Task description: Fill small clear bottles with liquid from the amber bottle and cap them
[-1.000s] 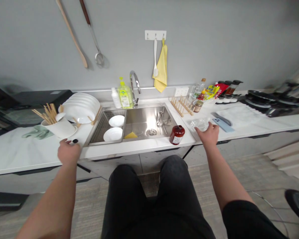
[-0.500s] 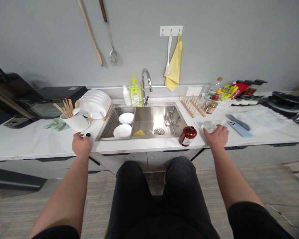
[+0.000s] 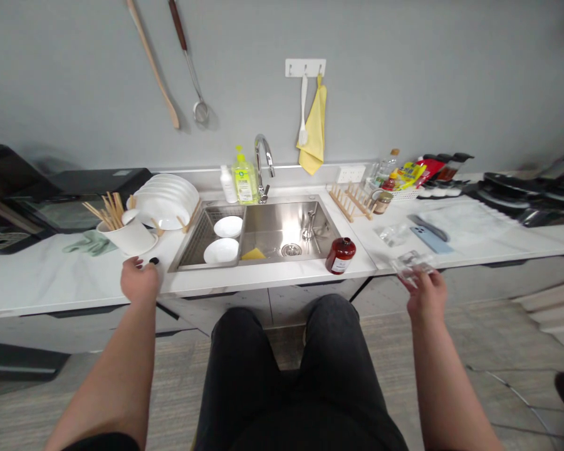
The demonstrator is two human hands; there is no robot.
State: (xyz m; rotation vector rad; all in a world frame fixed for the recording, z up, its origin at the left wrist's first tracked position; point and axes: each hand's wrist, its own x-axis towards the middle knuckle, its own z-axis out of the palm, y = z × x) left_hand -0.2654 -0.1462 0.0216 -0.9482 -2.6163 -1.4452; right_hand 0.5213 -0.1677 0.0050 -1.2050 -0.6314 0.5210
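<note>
My left hand (image 3: pixel 140 279) is closed at the counter's front edge, left of the sink. A small black cap (image 3: pixel 154 260) shows at its thumb tip and seems pinched there; the fingers partly hide the grip. My right hand (image 3: pixel 427 294) is closed on a crinkled clear plastic wrapper (image 3: pixel 410 264), held up just over the counter's front edge. Another piece of clear plastic (image 3: pixel 393 234) lies behind it on the counter. Between my hands, a brown bottle (image 3: pixel 341 255) with an uncapped black neck stands upright at the sink's front right corner.
White bowls (image 3: pixel 222 251) sit in the left part of the sink (image 3: pixel 282 219), near a yellow sponge (image 3: pixel 254 254). A chopstick holder (image 3: pixel 130 238) and racked plates (image 3: pixel 167 200) stand left. A blue phone (image 3: pixel 430 240), a knife (image 3: pixel 427 227) and pans (image 3: pixel 512 194) lie right.
My right hand has lifted a clear plastic wrapper and drawn it back toward me, leaving another piece on the counter. My left hand stays by the cap; the view has shifted slightly.
</note>
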